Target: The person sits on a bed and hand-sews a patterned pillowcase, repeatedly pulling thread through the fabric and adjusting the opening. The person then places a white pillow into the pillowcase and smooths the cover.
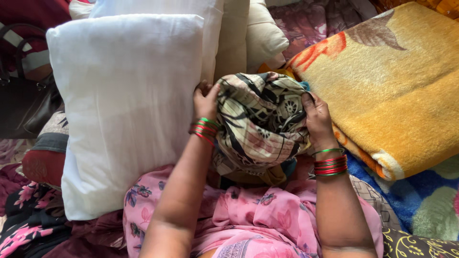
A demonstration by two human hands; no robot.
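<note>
Two hands point(205, 101) point(315, 114) grip one patterned cloth bundle point(260, 122); three white pillows point(124, 105) beside.

The left hand point(205, 101) is hemmed in on its outer side by a large white fabric pillow point(126, 105), touching it. Between both hands sits a bunched beige-and-black patterned cloth bundle point(260, 122). Just beyond the right hand point(316, 117) a folded orange-yellow fleece blanket point(397, 91) blocks the way. Below the wrists, pink floral cloth point(258, 215) fills the lap.
</note>
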